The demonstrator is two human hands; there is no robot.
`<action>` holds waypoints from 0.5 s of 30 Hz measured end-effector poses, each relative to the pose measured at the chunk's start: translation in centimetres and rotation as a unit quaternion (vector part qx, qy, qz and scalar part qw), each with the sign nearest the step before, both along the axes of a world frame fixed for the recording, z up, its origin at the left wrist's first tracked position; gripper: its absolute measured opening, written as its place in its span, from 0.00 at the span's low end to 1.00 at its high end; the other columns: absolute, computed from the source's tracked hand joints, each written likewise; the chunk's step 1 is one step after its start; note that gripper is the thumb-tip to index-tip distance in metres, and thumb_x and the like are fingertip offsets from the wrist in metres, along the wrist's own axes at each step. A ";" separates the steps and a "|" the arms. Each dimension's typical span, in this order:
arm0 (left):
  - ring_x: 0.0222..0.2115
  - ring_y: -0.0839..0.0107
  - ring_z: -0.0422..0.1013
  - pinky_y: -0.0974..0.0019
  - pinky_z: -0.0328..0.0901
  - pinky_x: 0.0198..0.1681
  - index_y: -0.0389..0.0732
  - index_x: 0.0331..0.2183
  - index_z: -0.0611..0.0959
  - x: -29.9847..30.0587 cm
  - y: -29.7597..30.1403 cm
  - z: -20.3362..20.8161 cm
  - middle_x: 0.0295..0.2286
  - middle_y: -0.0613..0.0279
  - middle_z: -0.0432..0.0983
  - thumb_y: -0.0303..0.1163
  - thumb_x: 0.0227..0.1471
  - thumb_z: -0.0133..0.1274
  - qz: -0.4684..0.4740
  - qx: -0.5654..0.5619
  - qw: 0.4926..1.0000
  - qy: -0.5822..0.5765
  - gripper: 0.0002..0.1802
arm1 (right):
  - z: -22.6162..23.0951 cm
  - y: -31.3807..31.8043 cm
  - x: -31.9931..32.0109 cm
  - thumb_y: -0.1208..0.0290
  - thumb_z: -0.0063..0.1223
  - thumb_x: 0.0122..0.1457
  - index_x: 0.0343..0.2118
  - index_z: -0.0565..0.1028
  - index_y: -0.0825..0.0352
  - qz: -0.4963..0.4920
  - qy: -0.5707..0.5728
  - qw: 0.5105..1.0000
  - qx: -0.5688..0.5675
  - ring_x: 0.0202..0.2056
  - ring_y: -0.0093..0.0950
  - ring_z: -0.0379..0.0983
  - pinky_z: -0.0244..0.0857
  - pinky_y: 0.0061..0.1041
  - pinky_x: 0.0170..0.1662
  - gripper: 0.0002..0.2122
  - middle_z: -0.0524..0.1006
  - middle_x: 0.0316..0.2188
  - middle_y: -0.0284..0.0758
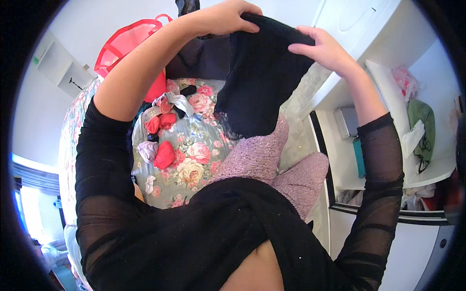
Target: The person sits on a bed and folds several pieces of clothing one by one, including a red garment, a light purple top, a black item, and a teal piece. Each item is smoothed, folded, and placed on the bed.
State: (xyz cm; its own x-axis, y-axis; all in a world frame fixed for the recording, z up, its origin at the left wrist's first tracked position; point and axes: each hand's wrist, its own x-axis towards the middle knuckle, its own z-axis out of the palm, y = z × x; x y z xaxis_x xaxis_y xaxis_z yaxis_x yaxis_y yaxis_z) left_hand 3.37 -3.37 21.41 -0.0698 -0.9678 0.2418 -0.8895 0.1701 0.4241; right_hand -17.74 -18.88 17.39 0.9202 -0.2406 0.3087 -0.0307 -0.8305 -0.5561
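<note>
A black garment [264,77] hangs stretched out in front of me, its lower end above my lap and the edge of the bed; lace-like trim shows at its lower left. My left hand [233,18] pinches its upper left edge between thumb and fingers. At the upper right edge, my right hand [323,48] grips it the same way. Which kind of garment it is I cannot tell. Left of it, on the flowered bedspread [194,172], lies a row of small bundled clothes in red [164,155], lilac [147,151], white and black.
Behind the garment stands a dark bag or box [199,60], with a red-trimmed bag [128,43] to its left. On the right, an open white cupboard [383,145] holds a green pouch [421,128] and folded clothes. A white wall shelf [56,60] is at far left.
</note>
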 end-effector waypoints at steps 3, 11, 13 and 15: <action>0.35 0.65 0.71 0.63 0.65 0.41 0.32 0.38 0.79 0.4 0.1 0.1 0.31 0.51 0.78 0.33 0.48 0.57 0.047 0.005 0.999 0.008 0.17 | 0.9 -0.5 -0.4 0.65 0.58 0.55 0.44 0.74 0.69 -0.014 -0.019 0.999 -0.044 0.37 0.21 0.72 0.65 0.23 0.47 0.17 0.78 0.35 0.32; 0.38 0.70 0.72 0.68 0.65 0.45 0.36 0.40 0.77 0.2 3.7 -7.3 0.35 0.56 0.77 0.26 0.47 0.57 -0.069 -0.052 0.985 0.153 0.15 | -3.0 2.8 -4.0 0.73 0.59 0.52 0.42 0.72 0.72 0.041 0.000 0.997 -0.062 0.38 0.26 0.73 0.66 0.27 0.45 0.16 0.77 0.35 0.37; 0.37 0.70 0.72 0.67 0.65 0.45 0.36 0.39 0.77 -1.2 5.6 -11.5 0.34 0.56 0.77 0.23 0.45 0.57 -0.130 -0.019 0.985 0.113 0.15 | -6.7 5.2 -5.6 0.76 0.57 0.49 0.40 0.72 0.72 0.119 0.013 0.990 -0.070 0.40 0.36 0.73 0.66 0.31 0.45 0.15 0.75 0.36 0.42; 0.38 0.69 0.73 0.66 0.65 0.45 0.36 0.38 0.77 -3.3 8.4 -15.8 0.33 0.55 0.76 0.21 0.44 0.57 -0.133 0.079 0.972 0.178 0.15 | -10.3 7.9 -7.3 0.78 0.57 0.47 0.40 0.72 0.72 0.169 0.081 0.982 0.003 0.41 0.44 0.72 0.66 0.35 0.46 0.15 0.74 0.37 0.45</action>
State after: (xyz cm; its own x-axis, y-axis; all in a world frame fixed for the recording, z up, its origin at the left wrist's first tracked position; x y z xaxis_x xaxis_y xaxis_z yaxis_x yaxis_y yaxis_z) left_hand 0.03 5.08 5.57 -0.2622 -0.9538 0.1466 -0.6145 0.2821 0.7367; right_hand -25.05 -11.03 7.11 0.9847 0.0862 0.1517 0.1587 -0.8045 -0.5724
